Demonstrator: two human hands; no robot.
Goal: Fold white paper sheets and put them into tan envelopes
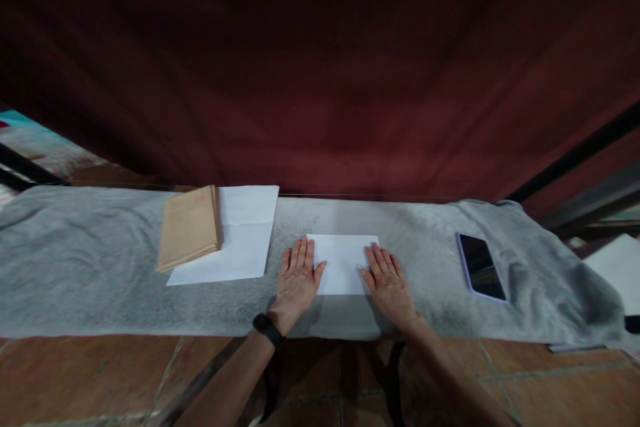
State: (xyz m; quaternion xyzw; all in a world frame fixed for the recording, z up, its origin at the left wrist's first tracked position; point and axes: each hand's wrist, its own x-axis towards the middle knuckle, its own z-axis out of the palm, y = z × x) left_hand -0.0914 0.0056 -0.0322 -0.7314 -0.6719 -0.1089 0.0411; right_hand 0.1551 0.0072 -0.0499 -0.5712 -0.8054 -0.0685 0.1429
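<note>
A white sheet of paper [344, 267] lies flat on the grey cloth in front of me. My left hand [297, 280] rests palm down at its left edge, fingers stretched out and the thumb on the paper. On the opposite edge lies my right hand [387, 280], also flat, its thumb and fingertips touching the sheet. Neither hand grips anything. A black band [269, 331] circles my left wrist.
Left of my hands, a stack of brown paper envelopes or folded paper [190, 227] partly covers a larger creased white sheet [247, 233]. A phone [481, 267] lies to the right. Grey cloth [90, 260] covers the narrow surface, with a dark red curtain [320, 113] behind it.
</note>
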